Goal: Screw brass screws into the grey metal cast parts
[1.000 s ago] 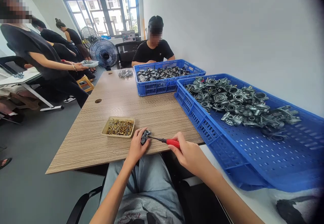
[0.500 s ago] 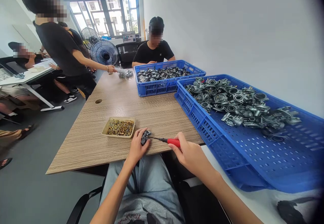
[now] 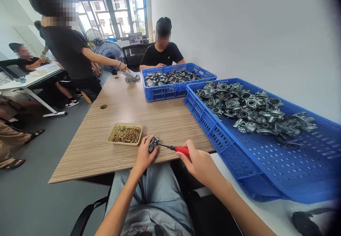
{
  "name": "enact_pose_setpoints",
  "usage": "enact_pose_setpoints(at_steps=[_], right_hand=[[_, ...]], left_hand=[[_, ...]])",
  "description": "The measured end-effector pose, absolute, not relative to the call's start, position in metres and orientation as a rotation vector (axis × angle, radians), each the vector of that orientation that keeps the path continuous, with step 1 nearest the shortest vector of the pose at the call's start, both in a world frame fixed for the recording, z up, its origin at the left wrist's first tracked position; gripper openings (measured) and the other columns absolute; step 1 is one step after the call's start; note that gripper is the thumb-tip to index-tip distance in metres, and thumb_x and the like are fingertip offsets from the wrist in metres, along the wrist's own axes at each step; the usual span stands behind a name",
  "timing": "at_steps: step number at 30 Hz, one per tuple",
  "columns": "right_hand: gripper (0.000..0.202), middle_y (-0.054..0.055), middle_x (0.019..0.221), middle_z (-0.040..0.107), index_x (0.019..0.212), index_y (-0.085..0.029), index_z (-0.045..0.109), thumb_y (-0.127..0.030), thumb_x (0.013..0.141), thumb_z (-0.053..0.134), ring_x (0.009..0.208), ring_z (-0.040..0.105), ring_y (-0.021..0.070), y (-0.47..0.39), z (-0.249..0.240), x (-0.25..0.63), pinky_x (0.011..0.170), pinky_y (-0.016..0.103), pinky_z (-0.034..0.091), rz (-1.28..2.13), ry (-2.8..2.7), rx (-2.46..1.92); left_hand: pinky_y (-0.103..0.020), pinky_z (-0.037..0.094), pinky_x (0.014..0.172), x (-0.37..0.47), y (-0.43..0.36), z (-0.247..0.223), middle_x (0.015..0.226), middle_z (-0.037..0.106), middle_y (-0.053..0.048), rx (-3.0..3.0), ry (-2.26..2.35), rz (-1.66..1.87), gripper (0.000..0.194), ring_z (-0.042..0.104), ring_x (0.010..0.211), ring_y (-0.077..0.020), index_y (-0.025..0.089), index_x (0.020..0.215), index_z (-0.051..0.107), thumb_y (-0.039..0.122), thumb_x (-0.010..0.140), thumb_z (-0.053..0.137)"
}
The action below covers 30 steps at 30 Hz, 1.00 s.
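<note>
My left hand (image 3: 145,151) is closed around a small dark-grey metal carburetor body (image 3: 152,145) at the table's near edge. Its fingers and thumb partly cover the part. In my right hand (image 3: 196,159) is a screwdriver (image 3: 182,150) with a red handle and a dark shaft. The shaft points left, and its tip meets the side of the metal part; the exact contact spot is too small to make out. Just left of my left hand, a shallow beige tray (image 3: 109,140) holds many small brass-coloured screw-like pieces.
A blue crate (image 3: 213,136) of grey carburetor bodies stands at my right. Behind it is another filled blue crate (image 3: 165,94), with a seated person (image 3: 162,55) beyond. At the far left, a standing person (image 3: 66,51) reaches over the wooden table (image 3: 93,150) towards a plastic bag (image 3: 132,77).
The standing person has shifted right, their hand moving further over the plastic bag. Sandalled feet at left have moved. My hands, the screwdriver and the metal part stay almost in place.
</note>
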State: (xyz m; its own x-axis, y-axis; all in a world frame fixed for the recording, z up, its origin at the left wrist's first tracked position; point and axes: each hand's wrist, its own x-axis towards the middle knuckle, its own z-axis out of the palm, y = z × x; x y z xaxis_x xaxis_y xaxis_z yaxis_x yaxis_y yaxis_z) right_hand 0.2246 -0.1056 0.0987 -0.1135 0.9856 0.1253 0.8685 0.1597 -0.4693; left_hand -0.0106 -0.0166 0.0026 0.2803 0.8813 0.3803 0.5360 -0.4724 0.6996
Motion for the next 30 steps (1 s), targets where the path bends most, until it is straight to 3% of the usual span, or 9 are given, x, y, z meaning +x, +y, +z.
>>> enact_pose_setpoints(at_steps=[7,15,24,30], right_hand=[[0.017,0.006,0.108,0.070,0.119,-0.025,0.041,-0.026,0.103,0.044,0.096,0.072,0.0241,-0.1097,0.1080,0.2264,0.079,0.031,0.048,0.642,-2.035,-1.461],[0.015,0.005,0.081,0.073,0.109,-0.023,0.044,-0.037,0.104,0.046,0.075,0.074,0.0300,-0.1055,0.1000,0.2263,0.061,0.030,0.039,0.470,-2.012,-1.722],[0.013,0.006,0.106,0.070,0.116,-0.026,0.041,-0.026,0.103,0.044,0.094,0.071,0.0247,-0.1098,0.1065,0.2274,0.078,0.031,0.046,0.656,-2.035,-1.468],[0.010,0.005,0.088,0.072,0.107,-0.025,0.042,-0.034,0.103,0.045,0.082,0.072,0.0285,-0.1058,0.1010,0.2276,0.067,0.031,0.044,0.592,-1.979,-1.628]], left_hand=[[-0.041,0.043,0.113,-0.0112,-0.0170,0.0030,0.136,0.054,-0.009,2.115,1.276,1.058,0.052,0.054,0.129,-0.0242,0.027,0.143,0.049,0.024,0.093,0.061],[-0.041,0.044,0.113,-0.0112,-0.0152,-0.0007,0.135,0.054,-0.009,2.125,1.270,1.077,0.052,0.055,0.128,-0.0240,0.027,0.143,0.049,0.023,0.093,0.061],[-0.040,0.044,0.112,-0.0114,-0.0163,0.0022,0.135,0.055,-0.009,2.144,1.278,1.069,0.053,0.056,0.128,-0.0233,0.028,0.144,0.048,0.022,0.093,0.061],[-0.041,0.044,0.113,-0.0112,-0.0162,0.0020,0.135,0.055,-0.009,2.147,1.282,1.077,0.053,0.056,0.128,-0.0238,0.028,0.143,0.049,0.022,0.092,0.062]])
